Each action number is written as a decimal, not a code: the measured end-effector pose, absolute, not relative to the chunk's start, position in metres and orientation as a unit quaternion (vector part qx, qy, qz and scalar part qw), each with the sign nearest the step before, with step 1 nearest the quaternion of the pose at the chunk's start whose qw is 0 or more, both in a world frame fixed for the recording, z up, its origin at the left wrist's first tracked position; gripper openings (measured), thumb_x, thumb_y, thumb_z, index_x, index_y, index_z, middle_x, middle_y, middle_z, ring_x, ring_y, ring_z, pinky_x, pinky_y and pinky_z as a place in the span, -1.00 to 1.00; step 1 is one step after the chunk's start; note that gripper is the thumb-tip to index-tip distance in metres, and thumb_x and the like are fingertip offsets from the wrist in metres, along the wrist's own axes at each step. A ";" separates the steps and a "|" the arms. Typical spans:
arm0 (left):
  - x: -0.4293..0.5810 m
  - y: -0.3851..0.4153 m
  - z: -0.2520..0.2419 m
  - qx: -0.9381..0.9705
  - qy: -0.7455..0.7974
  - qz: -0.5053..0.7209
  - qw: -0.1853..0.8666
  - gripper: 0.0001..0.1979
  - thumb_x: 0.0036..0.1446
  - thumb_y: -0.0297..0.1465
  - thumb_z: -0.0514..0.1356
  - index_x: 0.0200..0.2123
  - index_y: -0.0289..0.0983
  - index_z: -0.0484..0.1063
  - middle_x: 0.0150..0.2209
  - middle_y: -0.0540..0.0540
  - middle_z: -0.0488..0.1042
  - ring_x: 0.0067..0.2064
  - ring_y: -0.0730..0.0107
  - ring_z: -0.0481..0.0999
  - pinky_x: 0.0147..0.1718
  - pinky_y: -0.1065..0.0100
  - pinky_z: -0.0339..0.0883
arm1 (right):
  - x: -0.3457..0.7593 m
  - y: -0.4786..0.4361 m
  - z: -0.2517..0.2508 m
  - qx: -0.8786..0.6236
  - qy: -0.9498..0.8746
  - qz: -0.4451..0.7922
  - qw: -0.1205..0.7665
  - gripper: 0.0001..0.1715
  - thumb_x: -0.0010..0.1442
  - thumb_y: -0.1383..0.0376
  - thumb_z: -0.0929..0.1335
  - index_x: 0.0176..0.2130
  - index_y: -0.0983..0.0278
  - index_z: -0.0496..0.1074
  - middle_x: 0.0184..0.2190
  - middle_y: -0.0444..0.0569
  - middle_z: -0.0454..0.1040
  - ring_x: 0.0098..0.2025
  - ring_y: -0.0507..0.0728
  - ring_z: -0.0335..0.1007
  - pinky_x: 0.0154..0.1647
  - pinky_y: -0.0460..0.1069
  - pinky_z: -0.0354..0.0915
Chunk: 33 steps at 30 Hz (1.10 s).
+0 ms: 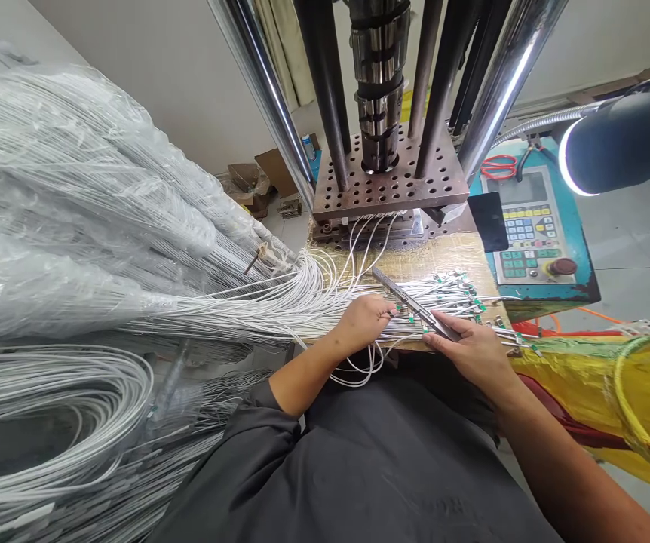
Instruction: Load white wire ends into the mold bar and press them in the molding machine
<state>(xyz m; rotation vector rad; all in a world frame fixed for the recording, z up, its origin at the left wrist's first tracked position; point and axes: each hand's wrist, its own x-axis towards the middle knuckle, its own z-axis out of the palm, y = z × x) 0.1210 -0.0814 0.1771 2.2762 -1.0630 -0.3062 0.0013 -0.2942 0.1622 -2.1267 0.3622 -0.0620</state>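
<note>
My right hand (475,354) grips the near end of a long, narrow metal bar (409,302), thumb on one side and fingers on the other. The bar slants away to the left, and a few green-tipped cable ends sit along its edge. My left hand (366,320) is closed in a pinch beside the bar, on a white cable end with a small green tip. Beneath both hands, many white cables (308,298) lie across the board, their green-tipped ends (461,290) gathered to the right. Exactly how the ends sit in the bar is too small to tell.
Ahead stands a press with a perforated steel plate (393,188); several cables run under it. A teal control box (571,219) with red-handled pliers (498,167) and a lamp (624,143) are at the right. Plastic-wrapped cable bundles (76,181) and a cable coil (133,377) fill the left.
</note>
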 end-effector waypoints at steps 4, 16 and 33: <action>0.119 -0.085 0.175 0.865 -0.418 -0.118 0.250 -0.71 0.30 -0.49 0.07 -0.33 -0.26 0.60 -0.40 -0.06 0.48 -0.29 0.35 0.42 -0.22 0.38 0.27 | 0.001 -0.295 0.161 -0.873 0.150 -0.022 0.463 -0.36 0.07 0.06 0.49 0.12 0.22 0.57 0.00 -0.01 0.62 0.05 0.31 0.57 0.14 0.13 0.46; 0.111 -0.082 0.170 0.884 -0.411 -0.074 0.208 -0.71 0.37 -0.42 0.05 -0.31 -0.25 0.56 -0.38 -0.07 0.46 -0.28 0.32 0.41 -0.25 0.34 0.25 | 0.000 -0.297 0.156 -0.880 0.145 -0.015 0.452 -0.32 0.08 0.02 0.47 0.13 0.25 0.55 0.02 0.02 0.61 0.05 0.31 0.57 0.14 0.14 0.45; 0.112 -0.084 0.171 0.884 -0.413 -0.092 0.197 -0.71 0.35 -0.41 0.06 -0.29 -0.26 0.59 -0.36 -0.09 0.50 -0.27 0.29 0.44 -0.23 0.33 0.29 | 0.000 -0.297 0.157 -0.880 0.144 -0.014 0.453 -0.32 0.08 0.02 0.48 0.12 0.26 0.56 0.01 0.02 0.62 0.05 0.31 0.57 0.17 0.15 0.43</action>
